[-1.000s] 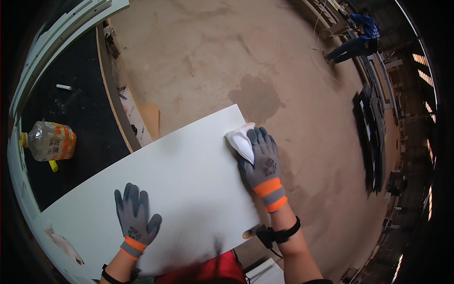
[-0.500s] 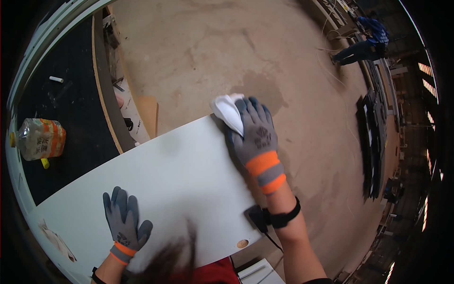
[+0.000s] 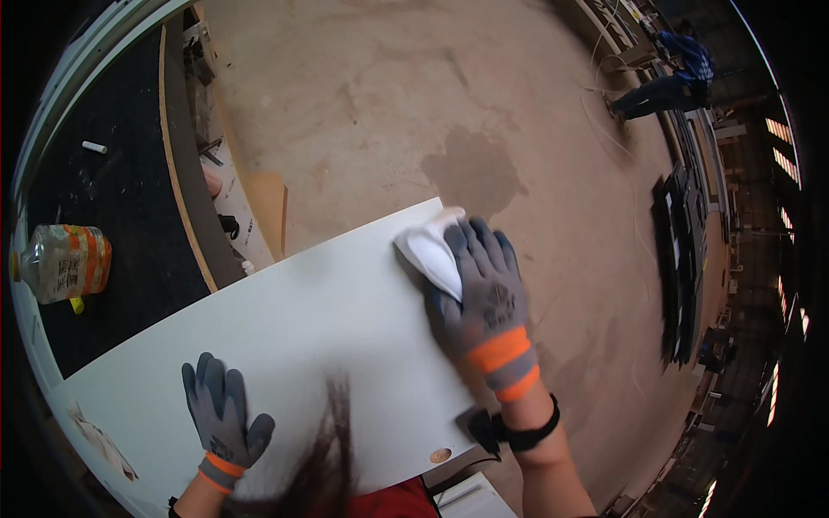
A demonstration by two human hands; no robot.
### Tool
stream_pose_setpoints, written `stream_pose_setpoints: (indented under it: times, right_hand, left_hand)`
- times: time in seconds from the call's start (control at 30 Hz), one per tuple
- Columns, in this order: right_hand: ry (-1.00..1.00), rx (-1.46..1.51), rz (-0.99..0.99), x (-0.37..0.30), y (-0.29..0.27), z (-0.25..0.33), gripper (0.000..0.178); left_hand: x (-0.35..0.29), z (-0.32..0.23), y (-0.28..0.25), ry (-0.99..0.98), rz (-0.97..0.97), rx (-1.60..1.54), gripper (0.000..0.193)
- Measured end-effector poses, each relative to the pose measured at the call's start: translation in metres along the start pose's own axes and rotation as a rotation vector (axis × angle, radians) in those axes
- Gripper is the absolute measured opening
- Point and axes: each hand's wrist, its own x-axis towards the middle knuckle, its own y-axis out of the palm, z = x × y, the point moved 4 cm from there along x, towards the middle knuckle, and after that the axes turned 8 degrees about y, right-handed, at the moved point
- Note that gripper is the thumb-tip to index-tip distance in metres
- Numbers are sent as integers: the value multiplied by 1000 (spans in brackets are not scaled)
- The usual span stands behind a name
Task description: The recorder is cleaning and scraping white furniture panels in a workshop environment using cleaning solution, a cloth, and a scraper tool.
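Observation:
A large white panel (image 3: 345,311) stretches across the space below me. At its right edge, near the far corner, my right hand (image 3: 492,281) in a grey glove with an orange-banded cuff is closed on a folded white cloth (image 3: 432,255). The cloth lies against the panel's surface and edge. My left hand (image 3: 220,410), gloved the same way, rests flat on the left part of the panel with its fingers stretched out and nothing in it. A small round hole (image 3: 440,455) shows in the panel's near right corner.
Left of the panel is a black surface (image 3: 104,216) with a clear plastic jug (image 3: 69,263) lying on its side and a small white stick (image 3: 95,148). A torn scrap (image 3: 102,440) sits at the panel's left end. Dark stacked boards (image 3: 682,268) and another person (image 3: 673,73) are at the right.
My right hand has moved nearer and slightly right along the panel's right edge, carrying the cloth. My left hand stays flat on the panel, slightly lower in view.

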Motion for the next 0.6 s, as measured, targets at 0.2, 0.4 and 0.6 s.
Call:
stream_pose_setpoints:
  times: [0.2, 0.4, 0.6]
  right_hand:
    - [-3, -7, -21, 41, -4, -7, 58]
    - [65, 13, 71, -38, -12, -6, 59]
    - [390, -73, 254, -230, -43, -31, 55]
  left_hand:
    - [15, -6, 3, 5, 27, -27, 61]
    - [-1, -1, -1, 3, -3, -21, 66]
    - [-1, 1, -4, -48, 30, -43, 69]
